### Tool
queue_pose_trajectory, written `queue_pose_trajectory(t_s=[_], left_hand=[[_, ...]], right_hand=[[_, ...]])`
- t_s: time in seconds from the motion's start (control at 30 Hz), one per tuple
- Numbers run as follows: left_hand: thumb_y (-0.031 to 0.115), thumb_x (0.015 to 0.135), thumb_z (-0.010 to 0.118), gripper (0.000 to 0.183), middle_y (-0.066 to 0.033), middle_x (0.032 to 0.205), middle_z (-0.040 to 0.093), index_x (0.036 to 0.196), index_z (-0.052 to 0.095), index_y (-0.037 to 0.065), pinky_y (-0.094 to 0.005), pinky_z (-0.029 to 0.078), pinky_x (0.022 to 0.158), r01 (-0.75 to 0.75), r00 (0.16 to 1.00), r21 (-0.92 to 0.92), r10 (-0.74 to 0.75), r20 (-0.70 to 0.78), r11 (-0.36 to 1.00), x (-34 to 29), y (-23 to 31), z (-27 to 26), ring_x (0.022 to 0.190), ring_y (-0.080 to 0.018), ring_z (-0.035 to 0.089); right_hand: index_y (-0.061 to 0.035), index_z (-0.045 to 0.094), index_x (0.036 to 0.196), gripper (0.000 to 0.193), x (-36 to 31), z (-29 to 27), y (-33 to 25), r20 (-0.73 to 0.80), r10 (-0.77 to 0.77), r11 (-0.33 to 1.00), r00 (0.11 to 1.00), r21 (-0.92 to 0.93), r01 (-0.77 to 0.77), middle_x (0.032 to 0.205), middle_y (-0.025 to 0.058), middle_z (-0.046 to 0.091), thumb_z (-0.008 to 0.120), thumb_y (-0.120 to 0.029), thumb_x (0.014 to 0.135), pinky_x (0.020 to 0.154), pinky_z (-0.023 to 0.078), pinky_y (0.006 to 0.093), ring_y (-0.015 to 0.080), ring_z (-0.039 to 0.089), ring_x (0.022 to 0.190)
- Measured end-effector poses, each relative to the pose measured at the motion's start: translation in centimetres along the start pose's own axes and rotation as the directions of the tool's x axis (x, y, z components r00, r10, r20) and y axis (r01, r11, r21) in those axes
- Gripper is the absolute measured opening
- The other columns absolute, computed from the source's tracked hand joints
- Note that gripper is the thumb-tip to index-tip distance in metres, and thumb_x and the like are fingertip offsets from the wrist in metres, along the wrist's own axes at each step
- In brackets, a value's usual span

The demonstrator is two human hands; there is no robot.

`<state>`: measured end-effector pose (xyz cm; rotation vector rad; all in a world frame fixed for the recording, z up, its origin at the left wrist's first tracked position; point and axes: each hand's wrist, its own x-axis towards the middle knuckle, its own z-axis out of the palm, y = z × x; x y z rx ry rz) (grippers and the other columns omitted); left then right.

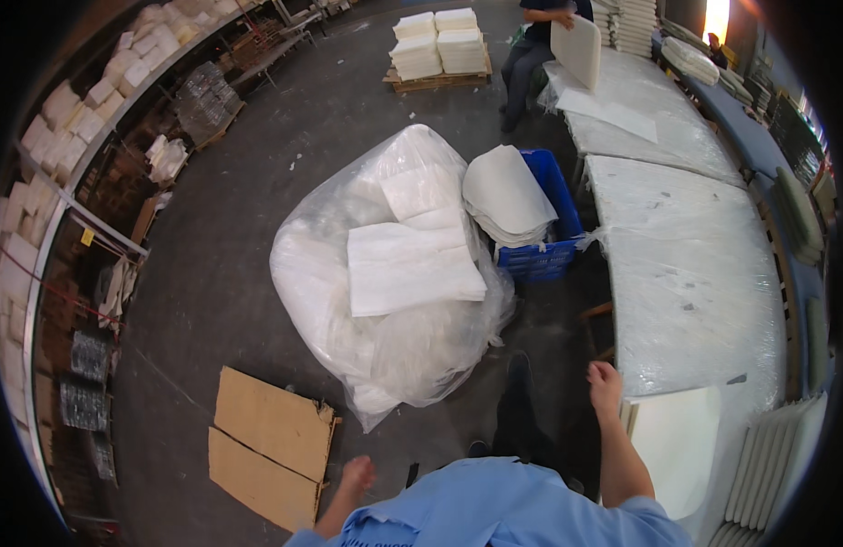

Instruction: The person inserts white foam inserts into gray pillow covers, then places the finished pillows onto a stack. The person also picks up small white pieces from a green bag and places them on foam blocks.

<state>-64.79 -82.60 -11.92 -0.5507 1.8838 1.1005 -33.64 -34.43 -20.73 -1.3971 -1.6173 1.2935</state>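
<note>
My left hand (357, 475) hangs over the dark floor beside a piece of flat brown cardboard (269, 444). Its fingers look curled in, with nothing visible in them. Near the left edge of the plastic-covered table (695, 273), my right hand (605, 387) is raised with the fingers loosely closed and no object showing. Just past its wrist, a stack of smooth white pads (677, 447) lies on the table. Ahead of me sits a large clear plastic bag (316, 260) of white material, with folded white sheets (412, 266) on top.
Right of the bag stands a blue crate (542, 262) with rounded off-white pads (508, 193) on it. Upright pads (763, 465) line the table's near right. Farther off, a person (535, 46) holds a pad by the table. White stacks sit on a pallet (439, 80); shelves (52, 205) run along the left.
</note>
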Motion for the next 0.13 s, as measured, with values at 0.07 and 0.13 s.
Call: queue_pose_trajectory(t_s=[0.07,0.13], left_hand=[[0.036,0.097,0.067,0.043,-0.0102,0.102,0.069,0.133,0.059,0.014,-0.0396,0.049,0.053,0.120,0.993,-0.050,-0.120,0.015,0.991,0.0,-0.5,1.1,0.072,-0.0275,0.067],[0.036,0.097,0.067,0.045,-0.0111,0.104,0.069,0.136,0.058,0.014,-0.0402,0.049,0.054,0.154,0.988,-0.069,-0.152,0.033,0.986,1.1,0.8,2.9,0.073,-0.0288,0.067]], right_hand=[[0.0008,0.073,0.106,0.016,4.5,7.9,-1.7,0.134,0.122,0.991,0.983,0.034,-0.128,0.089,0.0053,0.071,0.069,-0.012,0.097,0.069,0.057,0.0270,0.0113,0.067,0.078],[-0.0012,0.074,0.105,0.017,9.1,13.7,-2.8,0.277,0.174,0.984,0.945,-0.026,-0.174,0.087,0.0056,0.071,0.071,-0.015,0.096,0.075,0.059,0.0291,0.0115,0.069,0.080]])
